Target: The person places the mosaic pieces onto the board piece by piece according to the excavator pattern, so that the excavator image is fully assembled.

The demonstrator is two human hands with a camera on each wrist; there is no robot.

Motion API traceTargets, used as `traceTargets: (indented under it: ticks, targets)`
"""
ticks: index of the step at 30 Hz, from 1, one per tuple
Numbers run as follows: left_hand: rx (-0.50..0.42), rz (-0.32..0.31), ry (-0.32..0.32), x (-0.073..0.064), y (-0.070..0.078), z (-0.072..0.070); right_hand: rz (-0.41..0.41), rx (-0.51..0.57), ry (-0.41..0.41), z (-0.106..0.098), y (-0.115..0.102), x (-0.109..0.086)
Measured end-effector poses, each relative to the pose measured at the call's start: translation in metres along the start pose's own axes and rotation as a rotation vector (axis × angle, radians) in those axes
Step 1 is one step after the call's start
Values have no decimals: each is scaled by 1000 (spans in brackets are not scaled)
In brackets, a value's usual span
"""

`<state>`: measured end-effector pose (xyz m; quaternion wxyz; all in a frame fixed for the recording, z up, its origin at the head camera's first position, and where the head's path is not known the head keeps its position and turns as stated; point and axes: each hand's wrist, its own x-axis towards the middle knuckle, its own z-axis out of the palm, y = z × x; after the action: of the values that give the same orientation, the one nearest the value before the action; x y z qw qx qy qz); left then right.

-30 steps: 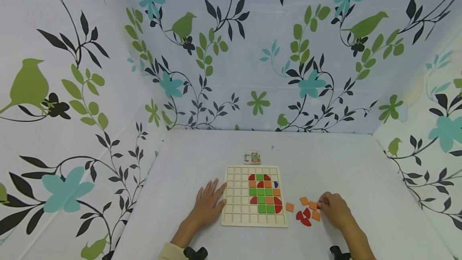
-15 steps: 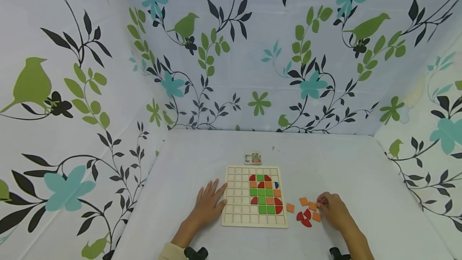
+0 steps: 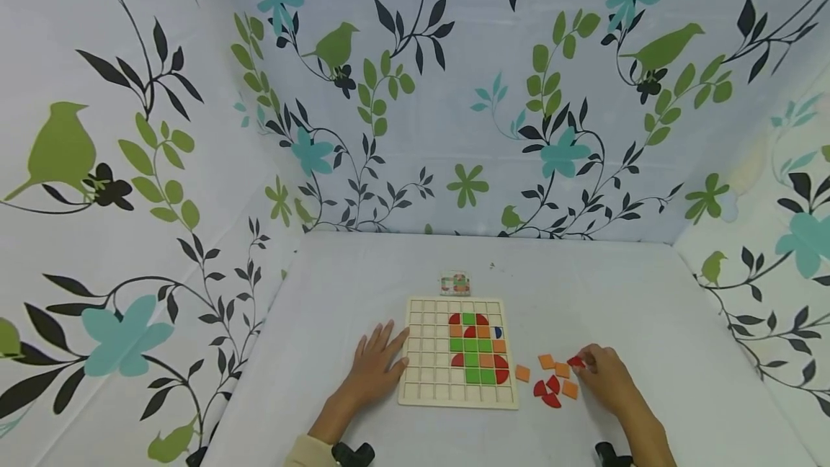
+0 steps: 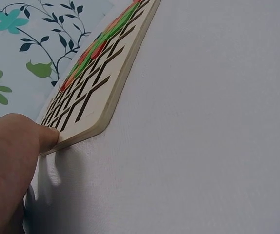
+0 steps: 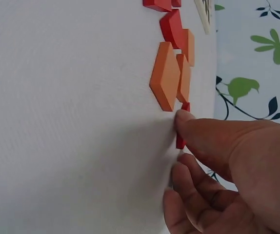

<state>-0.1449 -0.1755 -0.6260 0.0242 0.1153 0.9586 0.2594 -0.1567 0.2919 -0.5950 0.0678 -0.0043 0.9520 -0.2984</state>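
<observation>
My left hand (image 3: 375, 372) lies with fingers spread at the left edge of a pale wooden grid board (image 3: 457, 403). In the left wrist view its thumb (image 4: 46, 139) rests on the board's rim (image 4: 98, 126). Coloured tiles fill part of the board's right side: red rounded pieces, green squares (image 3: 472, 345), orange squares and a small blue piece (image 3: 498, 332). Right of the board, my right hand (image 3: 606, 375) pinches a red quarter-circle tile (image 3: 575, 361) between thumb and fingers, beside the loose tiles. The thumb partly covers this red tile (image 5: 180, 141) in the right wrist view.
Several loose orange square tiles (image 3: 547, 362) and red quarter-circle tiles (image 3: 551, 401) lie between board and right hand. A small card with a coloured pattern (image 3: 455, 283) stands behind the board. A white cloth covers the table (image 3: 350, 272); patterned fabric (image 3: 389, 92) hangs around it.
The red tile at my right fingertips shows more fully now, a little above the table's other loose tiles in the head view. My left hand stays put; the head view shifts slightly.
</observation>
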Motion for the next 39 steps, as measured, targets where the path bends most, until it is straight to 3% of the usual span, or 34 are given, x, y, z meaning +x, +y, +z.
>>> traceTargets:
  ticks: [11, 17, 27, 39]
  targets:
    - [-8, 2, 2, 0, 3, -1, -28, 18, -14, 6, -7, 5]
    - [-49, 22, 42, 0, -1, 5, -27, 1, 17, 8, -10, 4]
    - [-38, 49, 85, 2, -10, 15, -79, -8, 82, 16, -11, 16]
    - [-19, 17, 7, 1, 1, -1, -46, 66, 30, 40, -55, 35]
